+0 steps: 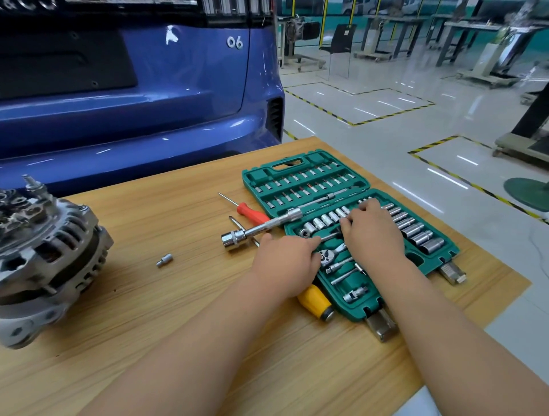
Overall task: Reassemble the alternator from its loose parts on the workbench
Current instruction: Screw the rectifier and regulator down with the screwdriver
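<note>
My left hand [285, 261] steadies the socket case [252, 178], fingers flat together; my right hand [372, 234] curls its fingers over the sockets [326, 218], whether pinching one I cannot tell; the alternator [44, 255] sits well to their left.

A raised silver badge reading "06" [234, 42] stood on the rear panel of a blue car [148, 112], in the upper middle of the frame. To its left on the same panel sat a small silver emblem [171, 35], a figure rather than lettering. Chrome lettering [29, 3] at the frame's top left edge was cut off and could not be read. Any size marks in the green tool case [309, 161], centre right, were too small to make out.
</note>
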Demonstrator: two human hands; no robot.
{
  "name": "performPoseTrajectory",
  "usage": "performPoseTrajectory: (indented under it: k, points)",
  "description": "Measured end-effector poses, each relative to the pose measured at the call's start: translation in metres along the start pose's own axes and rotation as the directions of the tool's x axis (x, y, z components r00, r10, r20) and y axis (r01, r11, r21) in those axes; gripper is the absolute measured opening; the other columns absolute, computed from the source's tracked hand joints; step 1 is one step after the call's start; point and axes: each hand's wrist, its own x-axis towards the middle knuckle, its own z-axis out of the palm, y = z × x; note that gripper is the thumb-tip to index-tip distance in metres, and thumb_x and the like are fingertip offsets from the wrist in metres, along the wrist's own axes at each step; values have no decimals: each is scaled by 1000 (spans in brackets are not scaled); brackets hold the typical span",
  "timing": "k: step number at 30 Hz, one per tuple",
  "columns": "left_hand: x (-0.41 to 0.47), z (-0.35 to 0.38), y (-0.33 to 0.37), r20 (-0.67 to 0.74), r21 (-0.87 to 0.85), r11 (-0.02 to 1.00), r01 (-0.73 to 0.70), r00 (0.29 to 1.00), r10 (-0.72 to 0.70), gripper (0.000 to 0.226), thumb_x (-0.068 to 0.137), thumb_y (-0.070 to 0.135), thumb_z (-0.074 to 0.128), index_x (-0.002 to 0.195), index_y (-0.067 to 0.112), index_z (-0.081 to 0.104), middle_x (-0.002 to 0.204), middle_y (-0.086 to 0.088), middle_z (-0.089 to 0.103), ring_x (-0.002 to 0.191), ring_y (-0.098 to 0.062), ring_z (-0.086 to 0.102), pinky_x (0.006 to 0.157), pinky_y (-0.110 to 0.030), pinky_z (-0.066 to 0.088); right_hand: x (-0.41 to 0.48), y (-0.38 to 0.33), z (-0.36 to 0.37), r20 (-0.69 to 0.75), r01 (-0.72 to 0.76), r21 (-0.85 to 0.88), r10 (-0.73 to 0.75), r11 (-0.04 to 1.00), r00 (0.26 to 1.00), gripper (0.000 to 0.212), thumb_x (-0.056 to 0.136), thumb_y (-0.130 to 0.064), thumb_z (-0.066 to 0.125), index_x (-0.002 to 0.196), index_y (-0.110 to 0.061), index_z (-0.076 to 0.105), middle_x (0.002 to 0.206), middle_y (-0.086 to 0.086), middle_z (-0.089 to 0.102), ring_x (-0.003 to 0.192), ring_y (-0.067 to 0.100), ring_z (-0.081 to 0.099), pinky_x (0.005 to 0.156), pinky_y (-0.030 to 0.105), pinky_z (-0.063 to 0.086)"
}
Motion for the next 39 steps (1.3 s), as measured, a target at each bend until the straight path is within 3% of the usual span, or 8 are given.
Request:
performPoseTrajectory:
  k: [6,11,15,17,22,27,31,39]
  points:
    - [1,6,2,5,-17,999,48,999,-48,41,100,36,27,130,26,53,88,0,64,93,-27,60,93,-45,30,-6,-10,-5,65,83,-220,-70,972,995,23,98,-22,42,100,-16,64,113,8,53,99,30,55,84,39,38]
    - [1,4,-2,5,-29,999,25,1000,-24,40,100,41,30,128,26,54,95,-2,67,95,-27,61,89,-42,33,-2,-17,-13,146,79,-191,-52,978,988,28,94,-20,45,120,-14,55,124,9,51,109,29,53,98,43,36]
    - [4,-5,-30,-263,-290,944,156,936,-236,31,96,37,47,126,32,55,93,0,70,82,-25,64,69,-33,48,4,-34,-20,130,343,213,-374,915,918,37,95,-42,50,129,-26,56,119,1,51,111,22,49,90,39,45]
    - [9,-9,-45,-296,-282,929,242,899,-324,33,96,34,48,129,32,53,105,-1,70,91,-28,64,75,-36,48,3,-46,-20,248,456,152,-480,877,841,39,97,-44,48,132,-29,56,119,-1,50,113,21,48,91,39,45]
    - [9,-2,-66,-278,2,964,265,926,-254,25,98,36,42,114,27,59,110,2,64,101,-25,60,82,-39,37,-2,-51,-14,191,494,91,-502,865,844,26,100,-32,47,115,-22,65,114,1,52,96,23,56,79,34,43]
    - [5,3,-68,-318,3,971,238,921,-225,19,95,33,44,106,26,58,98,4,63,95,-24,60,73,-37,29,-5,-40,-17,205,418,227,-463,880,863,17,96,-29,57,107,-18,64,101,-4,46,93,19,54,76,28,40]
    - [5,6,-67,-344,0,973,232,913,-218,19,95,33,44,106,26,58,96,4,64,93,-23,60,74,-37,29,1,-43,-23,271,469,175,-500,866,823,20,97,-23,54,112,-17,66,114,2,54,95,22,57,83,34,48]
    - [-1,9,-64,-350,-46,970,237,906,-238,23,95,33,47,114,27,58,102,6,61,99,-21,55,80,-37,28,-6,-47,-10,154,575,59,-577,816,802,16,98,-18,48,96,-10,62,100,4,50,72,21,49,60,31,34]
